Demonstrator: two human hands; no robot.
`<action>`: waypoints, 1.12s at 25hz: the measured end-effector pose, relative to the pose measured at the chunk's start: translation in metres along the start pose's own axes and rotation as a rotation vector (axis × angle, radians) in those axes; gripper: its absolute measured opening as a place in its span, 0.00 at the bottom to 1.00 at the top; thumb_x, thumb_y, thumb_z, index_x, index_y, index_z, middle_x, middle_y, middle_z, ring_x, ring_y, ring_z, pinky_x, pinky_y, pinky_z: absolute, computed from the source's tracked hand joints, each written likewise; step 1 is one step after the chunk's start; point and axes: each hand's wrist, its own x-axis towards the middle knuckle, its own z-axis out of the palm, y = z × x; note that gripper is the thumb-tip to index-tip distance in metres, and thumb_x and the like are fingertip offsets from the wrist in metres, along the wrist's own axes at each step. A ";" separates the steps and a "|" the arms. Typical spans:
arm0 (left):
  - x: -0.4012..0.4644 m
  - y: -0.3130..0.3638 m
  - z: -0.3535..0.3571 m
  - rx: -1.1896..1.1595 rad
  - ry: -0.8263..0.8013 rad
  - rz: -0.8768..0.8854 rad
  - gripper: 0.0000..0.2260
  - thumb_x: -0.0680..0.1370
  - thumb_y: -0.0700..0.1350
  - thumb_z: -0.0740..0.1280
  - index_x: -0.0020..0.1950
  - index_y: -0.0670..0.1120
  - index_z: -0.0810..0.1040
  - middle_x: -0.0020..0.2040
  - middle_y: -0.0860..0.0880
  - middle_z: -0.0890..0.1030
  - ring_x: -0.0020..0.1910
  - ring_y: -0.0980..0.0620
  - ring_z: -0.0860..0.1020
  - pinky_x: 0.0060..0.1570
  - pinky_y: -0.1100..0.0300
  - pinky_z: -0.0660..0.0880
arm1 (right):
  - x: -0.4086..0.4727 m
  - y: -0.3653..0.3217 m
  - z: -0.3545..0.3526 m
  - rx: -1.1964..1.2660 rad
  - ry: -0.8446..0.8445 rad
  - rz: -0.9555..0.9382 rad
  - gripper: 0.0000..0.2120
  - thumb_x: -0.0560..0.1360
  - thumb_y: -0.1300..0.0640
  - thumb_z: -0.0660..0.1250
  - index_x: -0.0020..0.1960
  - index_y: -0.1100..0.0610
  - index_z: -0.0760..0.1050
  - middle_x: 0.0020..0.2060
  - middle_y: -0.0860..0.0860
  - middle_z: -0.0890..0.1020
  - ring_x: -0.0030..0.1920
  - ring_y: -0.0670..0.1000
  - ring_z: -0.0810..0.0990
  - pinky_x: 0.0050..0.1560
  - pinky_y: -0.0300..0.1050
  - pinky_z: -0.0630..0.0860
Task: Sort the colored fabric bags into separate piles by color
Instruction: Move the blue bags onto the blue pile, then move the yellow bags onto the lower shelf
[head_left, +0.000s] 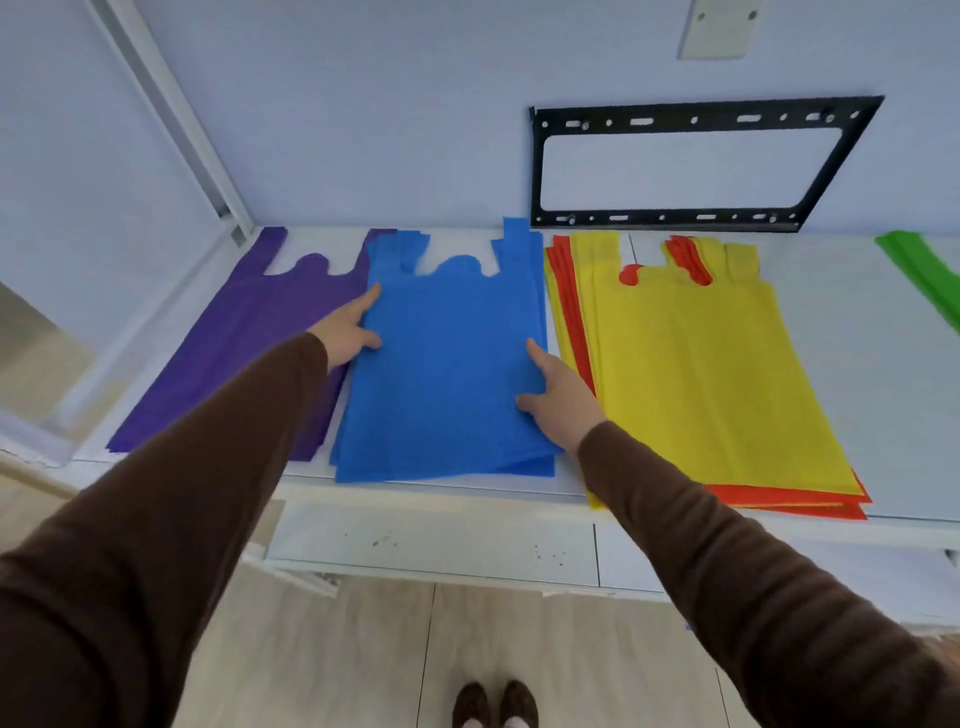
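Observation:
A stack of blue fabric bags (447, 364) lies flat in the middle of the white counter (852, 364). My left hand (348, 330) rests on its left edge with straight fingers. My right hand (558, 397) presses its right edge, fingers extended. Purple bags (249, 343) lie to the left, partly under the blue stack. To the right sits a mixed pile with a yellow bag (696, 374) on top and orange bags (569, 312) showing beneath its edges. A green bag (924, 270) shows at the far right edge.
A black metal wall bracket (691, 163) hangs on the wall behind the counter. A white frame post (171, 119) runs diagonally at the left. Below the counter front are white drawer panels (431, 540) and a wooden floor with my shoes (493, 704).

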 end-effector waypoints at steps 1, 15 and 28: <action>0.002 -0.003 0.001 0.017 -0.002 0.006 0.37 0.76 0.29 0.64 0.79 0.50 0.54 0.75 0.48 0.66 0.64 0.52 0.71 0.65 0.57 0.69 | -0.001 0.002 0.005 -0.055 0.020 -0.001 0.34 0.77 0.62 0.65 0.79 0.52 0.54 0.74 0.52 0.66 0.70 0.54 0.70 0.65 0.39 0.66; 0.032 -0.007 0.000 0.606 -0.046 0.213 0.38 0.78 0.40 0.65 0.80 0.47 0.44 0.81 0.48 0.47 0.79 0.48 0.53 0.72 0.56 0.59 | -0.016 -0.012 0.035 -0.343 0.274 0.120 0.31 0.78 0.61 0.63 0.79 0.55 0.56 0.76 0.54 0.64 0.73 0.56 0.66 0.70 0.45 0.64; -0.055 0.094 0.123 0.606 -0.213 0.813 0.22 0.78 0.50 0.66 0.72 0.49 0.70 0.74 0.49 0.65 0.73 0.46 0.60 0.71 0.52 0.58 | -0.119 0.058 -0.059 0.133 0.915 0.213 0.11 0.75 0.62 0.64 0.54 0.54 0.81 0.53 0.50 0.83 0.49 0.49 0.79 0.56 0.50 0.77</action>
